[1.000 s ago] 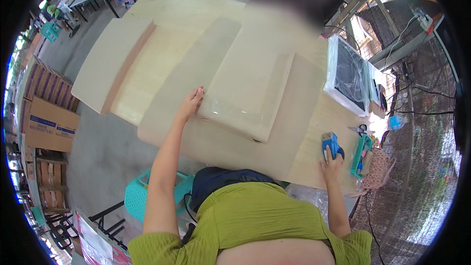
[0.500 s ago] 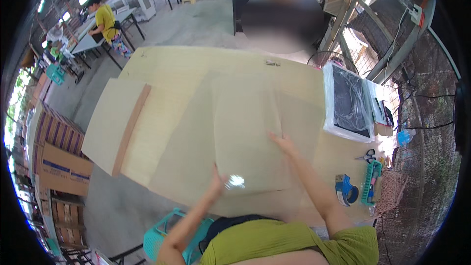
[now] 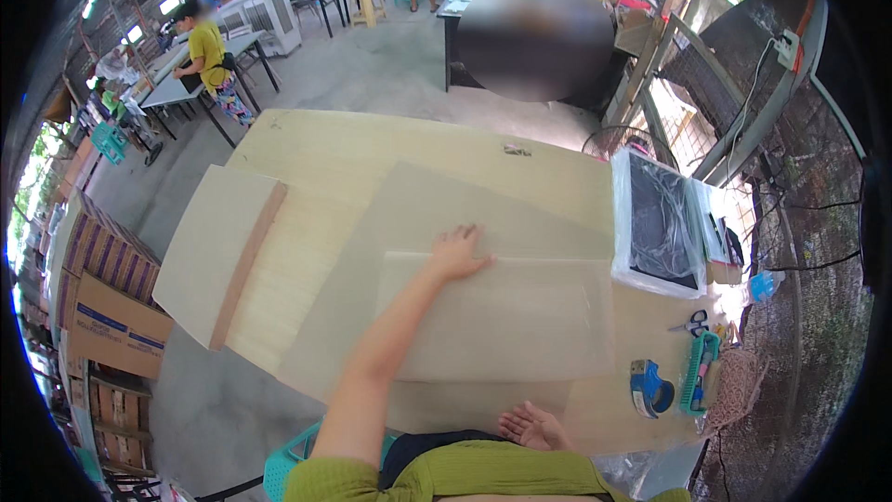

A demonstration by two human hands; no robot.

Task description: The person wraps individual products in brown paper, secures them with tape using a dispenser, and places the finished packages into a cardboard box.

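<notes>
A pale beige rectangular panel (image 3: 506,321), with a sheen like a plastic cover, lies sideways on a larger greyish thin sheet (image 3: 358,260) over the wooden table. My left hand (image 3: 460,253) rests flat at the panel's far edge, fingers spread and partly over the grey sheet. Close to my body, by the table's near edge, my right hand (image 3: 534,426) is turned palm up. Its fingers are apart and loosely bent, with nothing seen in them, and it is clear of the panel.
Left on the table is a stack of beige boards (image 3: 223,242). On the right lie a plastic-wrapped black panel (image 3: 658,223), scissors (image 3: 692,323), a blue tape dispenser (image 3: 650,389) and a green basket (image 3: 699,372). Cartons (image 3: 121,325) stand at left; a person in yellow (image 3: 206,51) works beyond.
The panel has turned from lengthwise to sideways and sits further right. My left hand moved from its left side to its far edge; my right hand let go and drew back toward my body.
</notes>
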